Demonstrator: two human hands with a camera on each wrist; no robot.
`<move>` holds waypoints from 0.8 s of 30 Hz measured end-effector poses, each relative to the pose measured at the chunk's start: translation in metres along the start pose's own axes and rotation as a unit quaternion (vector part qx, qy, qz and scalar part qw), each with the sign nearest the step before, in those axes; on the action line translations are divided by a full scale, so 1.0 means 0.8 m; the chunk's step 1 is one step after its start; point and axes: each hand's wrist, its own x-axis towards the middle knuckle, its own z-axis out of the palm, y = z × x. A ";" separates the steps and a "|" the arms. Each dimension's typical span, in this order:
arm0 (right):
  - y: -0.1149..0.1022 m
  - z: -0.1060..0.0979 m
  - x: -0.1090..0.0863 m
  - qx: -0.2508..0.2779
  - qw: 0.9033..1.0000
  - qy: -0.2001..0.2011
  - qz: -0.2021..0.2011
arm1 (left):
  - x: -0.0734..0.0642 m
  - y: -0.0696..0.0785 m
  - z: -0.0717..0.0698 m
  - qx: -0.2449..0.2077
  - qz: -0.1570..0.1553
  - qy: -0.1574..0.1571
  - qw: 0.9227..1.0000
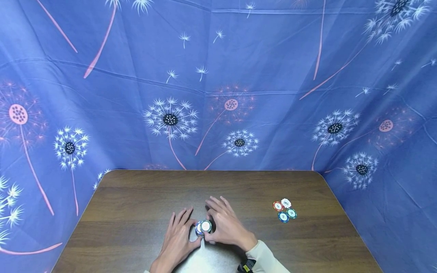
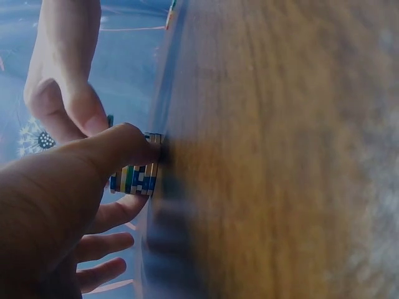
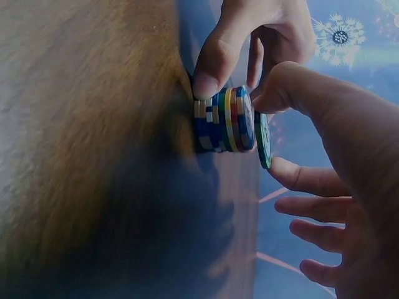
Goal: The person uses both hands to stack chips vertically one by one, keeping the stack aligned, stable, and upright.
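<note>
A short stack of poker chips [image 3: 223,128], mostly blue with green, yellow and red ones among them, stands on the table. My left hand [image 1: 178,236] grips its sides low down between thumb and forefinger, the other fingers spread. In my right hand [image 1: 226,226] a green poker chip [image 3: 264,140] is pinched at its edges by thumb and forefinger. The right wrist view shows a narrow gap between this chip and the top blue chip of the stack. From the head view the green chip overlaps the stack, offset to the right.
Right of my hands, loose chips lie flat in a cluster: a red chip [image 1: 278,206], a white chip [image 1: 286,203], another green chip [image 1: 291,213] and a blue chip [image 1: 283,217]. A blue dandelion-print cloth [image 1: 273,76] hangs behind and beside the wooden table [image 1: 136,189].
</note>
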 end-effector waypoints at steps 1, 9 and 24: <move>-0.001 0.001 0.002 0.001 1.000 -0.002 -0.001 | 0.000 0.000 0.000 0.000 0.000 0.000 1.000; -0.007 0.004 0.010 0.005 1.000 -0.015 0.000 | 0.000 -0.001 -0.001 0.005 0.000 -0.003 1.000; -0.005 0.008 0.010 0.021 0.999 -0.026 0.008 | 0.000 0.001 -0.003 0.003 -0.013 -0.026 1.000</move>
